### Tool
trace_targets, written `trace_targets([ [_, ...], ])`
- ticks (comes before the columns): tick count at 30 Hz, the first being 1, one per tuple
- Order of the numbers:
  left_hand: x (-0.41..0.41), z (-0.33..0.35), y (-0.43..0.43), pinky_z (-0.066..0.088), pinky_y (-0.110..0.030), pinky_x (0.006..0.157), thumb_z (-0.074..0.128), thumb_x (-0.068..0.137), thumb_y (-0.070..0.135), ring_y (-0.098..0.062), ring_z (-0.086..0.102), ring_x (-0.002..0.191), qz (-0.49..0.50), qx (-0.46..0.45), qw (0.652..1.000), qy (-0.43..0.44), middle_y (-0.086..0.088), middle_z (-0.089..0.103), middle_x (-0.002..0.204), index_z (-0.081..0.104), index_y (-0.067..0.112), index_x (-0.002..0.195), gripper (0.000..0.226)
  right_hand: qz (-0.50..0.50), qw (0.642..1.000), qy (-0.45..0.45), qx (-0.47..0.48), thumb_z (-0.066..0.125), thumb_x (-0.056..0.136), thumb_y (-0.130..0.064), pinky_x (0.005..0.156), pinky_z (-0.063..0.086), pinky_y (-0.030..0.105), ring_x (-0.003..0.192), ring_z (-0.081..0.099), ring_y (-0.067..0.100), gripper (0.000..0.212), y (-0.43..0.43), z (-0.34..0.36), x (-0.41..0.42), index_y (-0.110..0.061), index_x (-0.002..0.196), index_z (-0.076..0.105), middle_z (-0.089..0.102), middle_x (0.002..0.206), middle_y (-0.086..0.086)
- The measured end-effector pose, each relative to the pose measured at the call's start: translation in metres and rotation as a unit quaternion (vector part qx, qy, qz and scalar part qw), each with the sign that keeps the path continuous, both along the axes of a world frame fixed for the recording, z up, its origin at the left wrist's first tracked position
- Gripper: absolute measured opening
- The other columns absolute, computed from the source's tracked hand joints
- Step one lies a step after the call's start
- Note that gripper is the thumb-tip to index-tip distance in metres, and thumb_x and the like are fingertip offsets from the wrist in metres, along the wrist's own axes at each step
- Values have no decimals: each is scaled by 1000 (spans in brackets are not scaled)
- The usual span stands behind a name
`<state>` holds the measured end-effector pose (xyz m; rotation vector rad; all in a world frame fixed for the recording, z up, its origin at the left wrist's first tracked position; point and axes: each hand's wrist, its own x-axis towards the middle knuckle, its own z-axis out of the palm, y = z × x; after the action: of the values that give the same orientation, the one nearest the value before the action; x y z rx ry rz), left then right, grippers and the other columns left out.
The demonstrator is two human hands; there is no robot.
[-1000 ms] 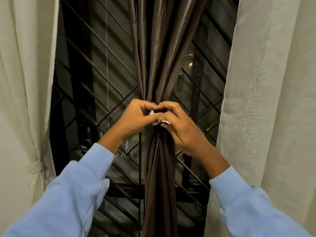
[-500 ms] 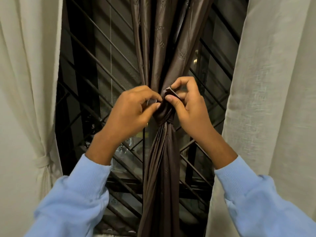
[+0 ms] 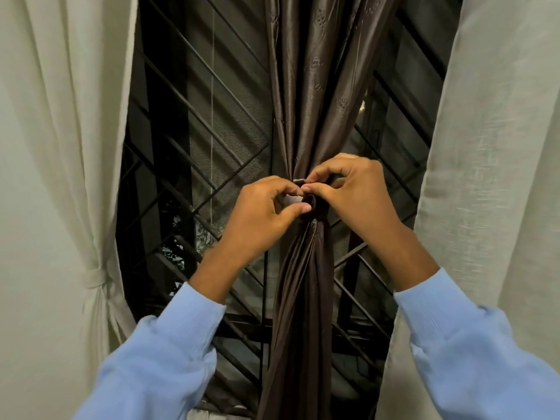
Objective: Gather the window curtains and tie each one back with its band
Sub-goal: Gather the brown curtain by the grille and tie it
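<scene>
Centre of window: brown curtain (image 3: 306, 101) hangs vertical, cinched to a narrow waist right btwn the hands, w/ the dark band (image 3: 309, 205) wrapped crosswise there. Left hand (image 3: 260, 216) pinches a pale band end, right hand (image 3: 354, 195) pinches the other end just above; both equally near, ends almost touching. Fabric glossy, tightly pleated.
</scene>
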<state>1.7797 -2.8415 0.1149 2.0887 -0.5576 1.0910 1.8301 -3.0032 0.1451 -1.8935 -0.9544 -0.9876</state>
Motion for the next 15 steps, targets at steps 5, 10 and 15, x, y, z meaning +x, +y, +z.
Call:
trace_targets([
  [5,8,9,7,50,-32,71,72,81,28,-3,60,79,58,26,997,-37,6,67,89,73,18,94,16,-100,970,-47,-217,61,92,-14,85,49,41,88,63,17,21,-4,11,-13,-24,105,74,62,102,-4],
  [10,17,18,5,51,-38,72,72,79,33,-9,63,86,80,30,995,-43,11,69,89,74,24,90,14,-235,887,-139,-372,46,90,-27,76,15,33,75,45,18,24,-5,17,-20,-28,108,62,42,97,-7],
  [15,24,16,3,55,-36,59,75,78,28,-8,64,56,28,-43,999,9,10,70,80,74,23,86,10,-232,865,-96,-434,52,86,-25,78,21,38,102,38,19,9,-14,24,-11,-28,91,58,34,102,-6],
])
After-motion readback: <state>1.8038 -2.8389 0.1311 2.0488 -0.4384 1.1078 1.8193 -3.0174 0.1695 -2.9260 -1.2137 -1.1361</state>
